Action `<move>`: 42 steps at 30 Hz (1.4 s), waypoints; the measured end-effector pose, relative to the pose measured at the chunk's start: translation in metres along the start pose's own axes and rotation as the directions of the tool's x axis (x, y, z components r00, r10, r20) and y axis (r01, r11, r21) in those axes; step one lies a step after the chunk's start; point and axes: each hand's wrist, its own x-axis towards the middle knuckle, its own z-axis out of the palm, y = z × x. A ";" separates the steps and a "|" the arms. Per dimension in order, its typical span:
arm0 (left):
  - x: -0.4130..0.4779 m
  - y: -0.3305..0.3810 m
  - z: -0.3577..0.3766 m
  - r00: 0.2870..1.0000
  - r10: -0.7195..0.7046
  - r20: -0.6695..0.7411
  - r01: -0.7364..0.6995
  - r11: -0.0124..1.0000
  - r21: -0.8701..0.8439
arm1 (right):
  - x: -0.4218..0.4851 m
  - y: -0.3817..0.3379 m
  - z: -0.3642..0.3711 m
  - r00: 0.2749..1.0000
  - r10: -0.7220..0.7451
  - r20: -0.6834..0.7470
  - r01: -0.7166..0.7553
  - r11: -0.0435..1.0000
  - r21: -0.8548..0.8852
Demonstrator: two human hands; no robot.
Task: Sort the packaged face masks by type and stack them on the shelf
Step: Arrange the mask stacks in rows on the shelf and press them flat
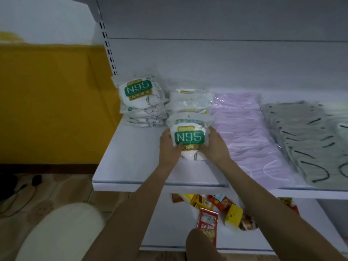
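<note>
Green-and-white plastic crinkles between both hands: an N95 pack (189, 140) sits on the white shelf (131, 161), near its middle depth, gripped from either side. The left hand (168, 146) wraps the pack's left edge, its fingers (178, 146) curled, with the thumb laid across the printed front beside the gold band. The right hand (216, 146) clasps the right edge, fingers (211, 131) bent round the glossy film. Both forearms reach forward and slightly inward from the bottom of the view, wrists straight, palms facing each other.

Directly behind the held pack lies a row of similar clear-wrapped packs (190, 102), overlapping toward the back panel. To the left of that row, a stack of N95 packs (141, 102) leans against the slotted upright. To the right, soft lilac masks (244, 132) lie shingled in film, then grey masks (301, 132) with dark ear loops. On the lower shelf are red and yellow snack packets (208, 219).
</note>
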 end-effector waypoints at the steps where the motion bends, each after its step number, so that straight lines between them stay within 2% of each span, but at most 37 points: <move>1: -0.001 -0.001 0.000 1.000 -0.016 -0.008 0.016 1.000 -0.008 | 0.000 -0.002 0.001 1.000 -0.003 -0.022 0.003 1.000 -0.012; 3: -0.002 0.002 -0.010 0.994 0.003 -0.109 -0.005 1.000 -0.019 | 0.000 -0.006 0.000 0.995 -0.007 -0.099 0.004 1.000 -0.029; 4: 0.001 0.005 -0.019 0.972 0.036 -0.231 -0.040 0.999 -0.010 | -0.002 -0.010 -0.001 0.988 -0.032 -0.150 0.027 0.999 -0.033; 6: 0.019 0.013 -0.047 0.835 0.135 -0.534 -0.099 0.990 0.096 | -0.003 -0.016 -0.001 0.959 -0.118 -0.257 0.118 0.993 -0.017; 7: 0.034 0.018 -0.065 0.757 0.152 -0.636 -0.077 0.986 0.145 | -0.004 -0.020 -0.001 0.943 -0.157 -0.295 0.163 0.987 -0.003; 8: 0.051 0.024 -0.083 0.728 0.119 -0.676 -0.009 0.986 0.164 | -0.003 -0.024 0.000 0.933 -0.179 -0.313 0.193 0.981 0.015; 10: 0.086 0.032 -0.113 0.788 -0.052 -0.613 0.191 0.968 0.164 | -0.006 -0.030 0.003 0.924 -0.215 -0.318 0.241 0.969 0.046; 12: 0.112 0.038 -0.129 0.853 -0.244 -0.462 0.325 0.940 0.104 | -0.010 -0.033 0.005 0.922 -0.228 -0.313 0.260 0.964 0.064; 14: 0.124 0.043 -0.135 0.874 -0.331 -0.354 0.349 0.937 -0.015 | -0.013 -0.030 0.005 0.920 -0.237 -0.313 0.270 0.961 0.065; 18: 0.126 0.045 -0.139 0.879 -0.375 -0.296 0.352 0.927 -0.128 | -0.017 -0.022 0.002 0.922 -0.238 -0.304 0.267 0.962 0.057; 23: 0.101 0.037 -0.155 0.898 -0.276 -0.342 0.229 0.958 -0.173 | -0.015 -0.036 0.006 0.925 -0.259 -0.276 0.288 0.955 0.066; 28: 0.041 0.023 -0.175 0.926 -0.179 -0.332 0.028 0.911 -0.412 | -0.025 -0.071 0.012 0.921 -0.342 -0.187 0.381 0.893 0.239; 30: 0.009 0.018 -0.177 0.930 -0.202 -0.306 0.025 0.867 -0.497 | -0.038 -0.077 0.013 0.913 -0.396 -0.098 0.405 0.849 0.340; 32: -0.028 0.009 -0.168 0.958 -0.189 -0.214 0.046 0.843 -0.536 | -0.055 -0.075 0.017 0.896 -0.441 -0.054 0.426 0.816 0.392; 35: -0.073 0.004 -0.133 0.984 -0.147 -0.097 0.086 0.882 -0.464 | -0.080 -0.060 0.021 0.903 -0.425 -0.059 0.410 0.814 0.411; 40: -0.081 0.013 -0.068 0.998 -0.064 -0.027 0.046 0.901 -0.431 | -0.096 -0.019 0.001 0.916 -0.294 -0.273 0.374 0.874 0.310; 42: -0.078 0.009 -0.050 0.998 0.025 0.052 -0.008 0.949 -0.315 | -0.089 -0.005 -0.004 0.945 -0.234 -0.229 0.289 0.925 0.247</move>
